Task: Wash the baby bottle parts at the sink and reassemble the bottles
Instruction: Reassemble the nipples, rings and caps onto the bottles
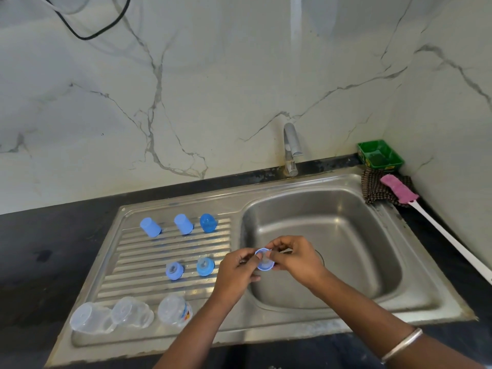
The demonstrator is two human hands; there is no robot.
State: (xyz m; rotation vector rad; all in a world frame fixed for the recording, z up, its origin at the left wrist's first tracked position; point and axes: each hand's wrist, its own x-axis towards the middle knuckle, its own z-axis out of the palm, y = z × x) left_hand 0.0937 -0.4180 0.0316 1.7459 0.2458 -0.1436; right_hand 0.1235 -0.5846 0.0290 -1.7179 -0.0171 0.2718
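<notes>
Held part: small blue collar ring with a clear teat seated in it, above the near-left corner of the sink basin, just past the edge of the ribbed drainboard.
Left grip: left hand, fingers curled, thumb and fingertips pinching the ring's left rim.
Right grip: right hand, fingers curled, pinching the ring's right and upper rim; both hold the same part, nothing else.
Position against the grips: ring between the two hands, open face tilted up towards the camera, rim touching fingertips on both sides; underside hidden.
Handling, ring: judged light, stiff plastic, probably slick if wet; best taken across the outer rim.
Handling, teat: judged soft and springy, likely to fold or pop out of the ring if pressed; best left untouched at the tip.
Other parts, relative to the sink basin: two pale blue caps and a darker blue cap on the far drainboard to its left; two collars with teats nearer; three clear bottle bodies on the near-left edge.
Handling, bottles: light, hollow, prone to tip or roll.
Tap: behind the basin, no water visible.
Bottle brush: beyond the basin's far-right corner.
</notes>
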